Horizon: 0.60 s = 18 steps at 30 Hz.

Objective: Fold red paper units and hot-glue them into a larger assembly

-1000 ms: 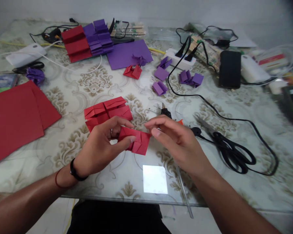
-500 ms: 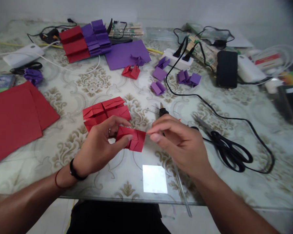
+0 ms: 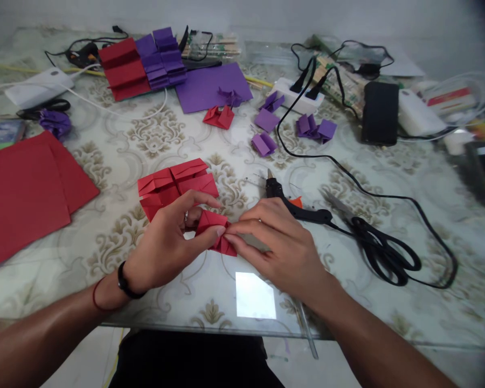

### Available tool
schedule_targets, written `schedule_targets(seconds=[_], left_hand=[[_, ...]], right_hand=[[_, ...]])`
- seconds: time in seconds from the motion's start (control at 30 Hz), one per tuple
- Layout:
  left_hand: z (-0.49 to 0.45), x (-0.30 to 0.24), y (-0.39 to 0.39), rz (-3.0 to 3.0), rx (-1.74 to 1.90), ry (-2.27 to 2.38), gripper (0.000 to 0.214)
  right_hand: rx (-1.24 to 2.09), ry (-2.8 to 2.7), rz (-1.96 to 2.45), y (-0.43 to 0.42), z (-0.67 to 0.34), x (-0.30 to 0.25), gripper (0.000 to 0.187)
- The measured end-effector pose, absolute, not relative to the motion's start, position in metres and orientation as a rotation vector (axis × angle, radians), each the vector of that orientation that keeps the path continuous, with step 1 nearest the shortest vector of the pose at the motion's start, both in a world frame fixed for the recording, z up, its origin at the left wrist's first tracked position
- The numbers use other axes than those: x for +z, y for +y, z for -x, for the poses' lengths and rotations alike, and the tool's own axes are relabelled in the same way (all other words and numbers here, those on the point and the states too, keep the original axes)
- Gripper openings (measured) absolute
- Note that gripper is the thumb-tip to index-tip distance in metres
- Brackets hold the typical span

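A small piece of folded red paper [image 3: 210,220] is held just above the table between my two hands. My left hand [image 3: 172,231] grips its left side, thumb on top and the fingers partly hidden behind it. Thumb and fingertips of my right hand [image 3: 278,245] pinch the paper's right part, where a flap is lifted. Just behind my left hand lies a larger creased red paper [image 3: 178,183] with folded panels. A black glue gun [image 3: 297,207] with an orange trigger rests beyond my right hand.
Black-handled scissors [image 3: 382,250] and a black cable lie on the right. Red sheets [image 3: 24,188] cover the left side. Folded purple pieces [image 3: 264,144], a white power strip [image 3: 297,96] and a black phone-like object [image 3: 380,113] stand farther back. A clear stick [image 3: 307,331] overhangs the front edge.
My right hand has moved left onto the small red paper and now pinches it. Its right flap has been lifted. More of the glue gun shows.
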State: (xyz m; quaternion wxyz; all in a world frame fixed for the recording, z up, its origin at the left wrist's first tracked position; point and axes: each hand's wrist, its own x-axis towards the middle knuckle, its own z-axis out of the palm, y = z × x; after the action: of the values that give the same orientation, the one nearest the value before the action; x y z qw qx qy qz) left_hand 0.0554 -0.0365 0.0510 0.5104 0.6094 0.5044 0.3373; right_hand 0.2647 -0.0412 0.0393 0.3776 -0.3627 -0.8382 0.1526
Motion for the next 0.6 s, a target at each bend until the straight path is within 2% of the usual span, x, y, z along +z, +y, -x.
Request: schedule_targets(seconds=[0.1, 0.27, 0.53, 0.6], left_hand=[[-0.055, 0.051, -0.036, -1.496, 0.816, 1.221, 0.025], [-0.054, 0.051, -0.035, -1.513, 0.818, 1.240, 0.026], [-0.052, 0.048, -0.035, -1.479, 0.795, 1.281, 0.027], [-0.051, 0.048, -0.035, -1.475, 0.801, 1.282, 0.027]], right_hand=[[0.462, -2.179, 0.964, -0.042, -0.266, 0.041, 0.011], [0.760, -2.063, 0.989, -0.043, -0.271, 0.046, 0.015], [1.014, -1.737, 0.987, -0.041, -0.284, 0.049, 0.036], [1.021, -1.688, 1.009, -0.040, -0.285, 0.050, 0.036]])
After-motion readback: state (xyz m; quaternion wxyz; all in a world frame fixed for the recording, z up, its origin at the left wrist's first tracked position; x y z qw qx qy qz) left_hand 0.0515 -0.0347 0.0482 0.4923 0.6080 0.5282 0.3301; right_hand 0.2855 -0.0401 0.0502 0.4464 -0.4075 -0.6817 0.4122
